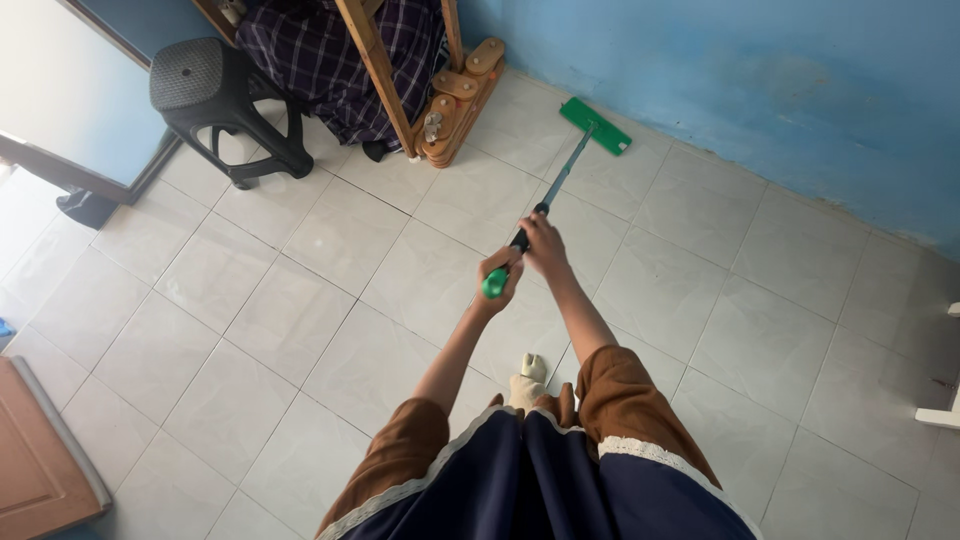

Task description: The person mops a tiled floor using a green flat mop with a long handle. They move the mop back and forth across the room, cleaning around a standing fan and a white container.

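I hold a flat mop with a green rectangular head (pixel 596 126) and a metal pole (pixel 563 178). The head lies on the white tiled floor close to the blue wall. My left hand (pixel 503 278) is closed around the green end of the handle (pixel 494 284). My right hand (pixel 545 245) grips the dark section of the pole just ahead of it. Both arms reach forward over my dark skirt, and my socked foot (pixel 527 378) shows below them.
A black plastic stool (pixel 225 100) stands at the back left. A wooden frame (pixel 455 95) draped with checked cloth (pixel 335 55) sits beside it. A brown wooden panel (pixel 35 460) lies at the lower left, and white furniture (pixel 945 415) juts in at the right edge.
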